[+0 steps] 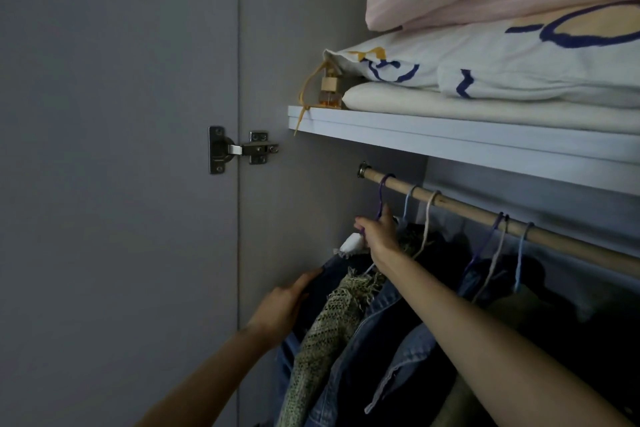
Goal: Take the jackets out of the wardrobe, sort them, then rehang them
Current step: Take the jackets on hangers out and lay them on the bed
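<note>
Several jackets hang on a wooden rail point(460, 208) inside the wardrobe. At the far left hangs a dark denim jacket point(313, 302) on a purple hanger point(381, 194). My right hand point(377, 232) grips that hanger just below its hook. My left hand point(282, 305) holds the dark jacket's shoulder from the left. Beside it hang a green woven jacket point(332, 322) and a blue denim jacket point(374, 340). More dark garments hang further right on blue, beige and purple hangers.
The wardrobe's grey side wall point(294, 45) and open door with a metal hinge point(239, 148) stand close on the left. A shelf point(450, 139) directly above the rail carries folded bedding point(519, 62) and a small scent bottle point(329, 90).
</note>
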